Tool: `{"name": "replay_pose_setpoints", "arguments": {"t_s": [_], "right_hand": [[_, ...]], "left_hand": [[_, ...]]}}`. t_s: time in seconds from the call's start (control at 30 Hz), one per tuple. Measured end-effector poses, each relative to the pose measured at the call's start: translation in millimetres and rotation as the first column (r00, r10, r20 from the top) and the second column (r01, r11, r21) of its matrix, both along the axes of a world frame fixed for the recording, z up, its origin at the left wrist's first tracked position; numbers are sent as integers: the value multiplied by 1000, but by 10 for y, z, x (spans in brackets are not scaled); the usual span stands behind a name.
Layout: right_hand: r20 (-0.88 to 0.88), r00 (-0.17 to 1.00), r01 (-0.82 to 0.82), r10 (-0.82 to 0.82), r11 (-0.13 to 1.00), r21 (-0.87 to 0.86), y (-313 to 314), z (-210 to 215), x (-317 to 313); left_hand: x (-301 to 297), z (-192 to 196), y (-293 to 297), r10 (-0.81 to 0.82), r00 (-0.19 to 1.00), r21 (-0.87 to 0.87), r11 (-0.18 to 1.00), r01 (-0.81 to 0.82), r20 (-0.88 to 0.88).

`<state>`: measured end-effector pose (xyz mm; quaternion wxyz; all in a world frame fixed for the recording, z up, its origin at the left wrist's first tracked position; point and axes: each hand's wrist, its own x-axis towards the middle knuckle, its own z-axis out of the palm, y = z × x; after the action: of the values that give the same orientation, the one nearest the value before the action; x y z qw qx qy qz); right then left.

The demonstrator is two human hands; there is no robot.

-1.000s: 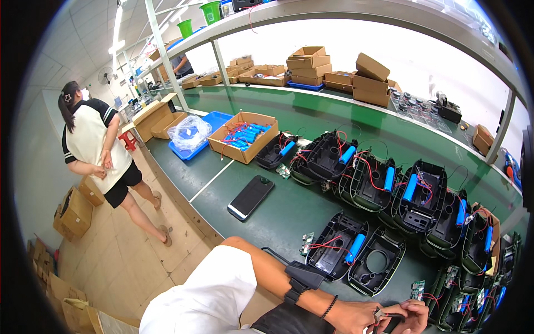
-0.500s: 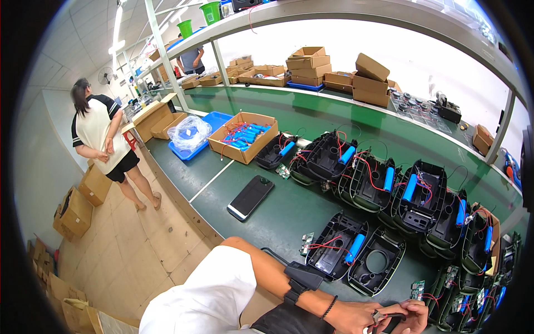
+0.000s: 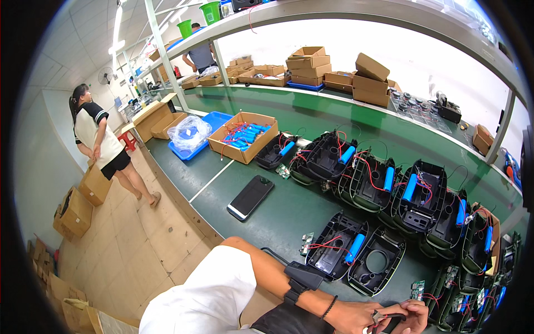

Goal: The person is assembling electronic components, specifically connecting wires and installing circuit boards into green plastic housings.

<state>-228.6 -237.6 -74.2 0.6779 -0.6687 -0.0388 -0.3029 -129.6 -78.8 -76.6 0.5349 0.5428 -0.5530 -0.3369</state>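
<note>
My left hand (image 3: pixel 356 318) and my right hand (image 3: pixel 414 316) meet at the bottom edge of the view, fingers curled and close together. Between them is a small pair of pliers (image 3: pixel 380 318) with a metal head and a dark handle. The lower parts of both hands are cut off by the frame. Just beyond them lies an open black plastic housing (image 3: pixel 375 263) with a round opening. Beside it, another black housing (image 3: pixel 331 245) holds a blue battery cell (image 3: pixel 354 248) with red wires, and a green circuit board (image 3: pixel 307 243) sits at its left.
Several more black housings with blue cells (image 3: pixel 409 188) crowd the right side of the green bench. A phone (image 3: pixel 250 198) lies left of them. Farther back are a cardboard box (image 3: pixel 261 156) of blue cells and a blue tray (image 3: pixel 217 120). A person (image 3: pixel 100 128) stands in the aisle.
My hands and the bench things look the same. The person in the aisle has turned and shifted slightly; another person far behind the shelf frame has also moved.
</note>
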Motion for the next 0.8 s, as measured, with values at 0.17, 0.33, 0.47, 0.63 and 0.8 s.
{"name": "replay_pose_setpoints", "arguments": {"t_s": [0.17, 0.33, 0.47, 0.63, 0.8], "right_hand": [[-2, 1000, -1, 1, 1000, -1, 9, 4, -1], [6, 1000, -27, 27, 999, 33, -45, -82, -23], [10, 999, -42, 42, 998, 43, -47, -84, -17], [3, 1000, -19, 19, 999, 34, -29, -63, -14], [-3, 1000, -6, 7, 1000, 12, -11, -24, -5]], "left_hand": [[-15, -17, 2, 14, 1000, -7, 1000, -14, 24], [-11, 203, 27, 89, 993, -18, 996, -91, -79], [-4, 30, 2, 14, 1000, 86, 996, -15, 4], [-10, -46, -14, 13, 993, -9, 1000, -12, 116], [-18, -10, -2, 16, 999, -2, 1000, -16, 38]]}}
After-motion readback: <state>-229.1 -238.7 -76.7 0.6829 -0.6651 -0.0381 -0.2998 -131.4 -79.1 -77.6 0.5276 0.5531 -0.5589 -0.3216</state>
